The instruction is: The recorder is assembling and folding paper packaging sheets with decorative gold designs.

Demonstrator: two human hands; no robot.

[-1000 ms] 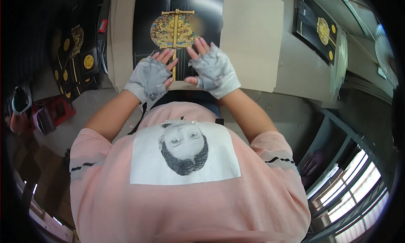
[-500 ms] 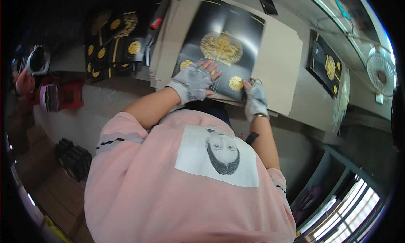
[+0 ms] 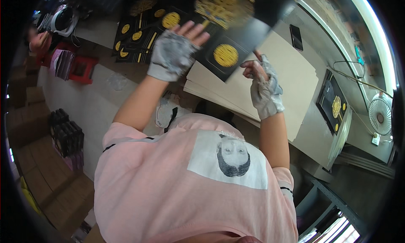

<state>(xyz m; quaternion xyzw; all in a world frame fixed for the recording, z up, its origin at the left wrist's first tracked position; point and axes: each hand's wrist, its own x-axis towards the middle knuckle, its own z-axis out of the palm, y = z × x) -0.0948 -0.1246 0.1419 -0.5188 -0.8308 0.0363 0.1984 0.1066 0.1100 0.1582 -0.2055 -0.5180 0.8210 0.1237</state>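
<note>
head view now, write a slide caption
Gloved left hand and gloved right hand at a black-and-gold sheet partly over pale boards.

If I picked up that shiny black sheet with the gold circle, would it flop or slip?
The black sheet is probably fairly stiff, since its lower edges look straight. It may be slippery, because its surface shines. It's likely light for its size, as it looks thin.

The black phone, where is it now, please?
In the head view, the black phone lies at the upper right, beside the beige boards, beyond the right hand.
</note>
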